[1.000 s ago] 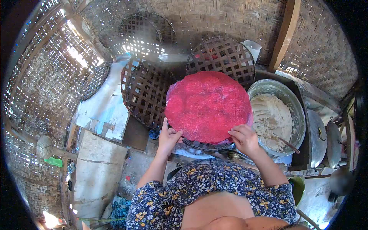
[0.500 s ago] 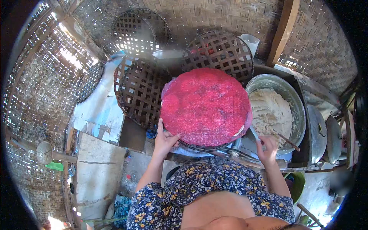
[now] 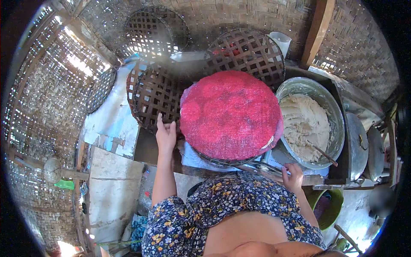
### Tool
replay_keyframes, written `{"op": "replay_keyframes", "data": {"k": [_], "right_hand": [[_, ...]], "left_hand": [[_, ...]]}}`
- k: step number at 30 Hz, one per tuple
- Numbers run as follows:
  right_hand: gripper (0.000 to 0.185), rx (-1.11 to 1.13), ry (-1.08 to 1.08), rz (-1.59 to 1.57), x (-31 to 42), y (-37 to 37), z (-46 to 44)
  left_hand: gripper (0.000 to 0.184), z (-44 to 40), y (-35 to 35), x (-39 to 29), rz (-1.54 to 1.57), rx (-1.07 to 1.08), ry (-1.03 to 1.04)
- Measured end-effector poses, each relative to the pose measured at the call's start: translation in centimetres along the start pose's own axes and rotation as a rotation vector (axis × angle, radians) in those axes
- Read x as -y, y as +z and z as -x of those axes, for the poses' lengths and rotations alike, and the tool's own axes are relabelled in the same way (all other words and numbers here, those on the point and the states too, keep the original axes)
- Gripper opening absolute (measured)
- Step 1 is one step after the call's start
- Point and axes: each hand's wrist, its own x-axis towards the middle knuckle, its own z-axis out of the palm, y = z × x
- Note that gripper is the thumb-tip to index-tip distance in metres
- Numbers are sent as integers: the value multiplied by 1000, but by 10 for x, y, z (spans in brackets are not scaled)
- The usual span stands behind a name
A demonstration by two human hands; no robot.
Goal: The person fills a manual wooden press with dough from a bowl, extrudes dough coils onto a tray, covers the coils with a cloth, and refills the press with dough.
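Observation:
My left hand, open with fingers stretched out, is beside the near rim of a dark woven basket on the left. Nothing shows in it. To its right, a round bundle covered with a red cloth rests on a woven tray, whose dark rim shows below the cloth. My right hand is at the table's near edge, fingers loosely bent and apart, holding nothing visible. Above it stands a big metal basin of pale dough, with a wooden stick leaning in it.
More open-weave baskets stand along the woven wall. A white container is at the back. Metal lids lean at the right of the wooden table. Below, a green bucket is on the floor.
My left hand has left the red cloth's edge and moved up and left toward the basket. My right hand has let go of a pale strip and moved down to the table's edge.

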Motion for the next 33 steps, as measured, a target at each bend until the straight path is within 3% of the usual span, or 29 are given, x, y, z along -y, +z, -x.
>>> {"op": "replay_keyframes", "data": {"k": [2, 6, 9, 13, 16, 22, 29, 33], "right_hand": [[12, 20, 130, -158, 12, -2, -10], [13, -8, 289, -371, 16, 12, -28], [18, 8, 653, -764, 30, 14, -59], [19, -32, 799, -989, 31, 15, -91], [19, -20, 774, -985, 35, 13, -102], [16, 3, 740, -966, 33, 16, -106], [14, -12, 731, -964, 36, 20, -101], [13, -7, 742, -972, 37, 20, -99]], "left_hand": [[69, -17, 3, -5, -86, -7, -8], [68, -57, 28, 29, 64, 82, -76], [66, -63, 30, 5, 379, 110, -227], [68, -71, 30, -10, 253, 129, -212], [76, -81, 38, 2, 173, 101, -128], [72, -91, 41, 1, 111, 126, -50], [73, -90, 35, -13, 279, 36, -84], [73, -94, 37, 1, 140, 60, -63]]}}
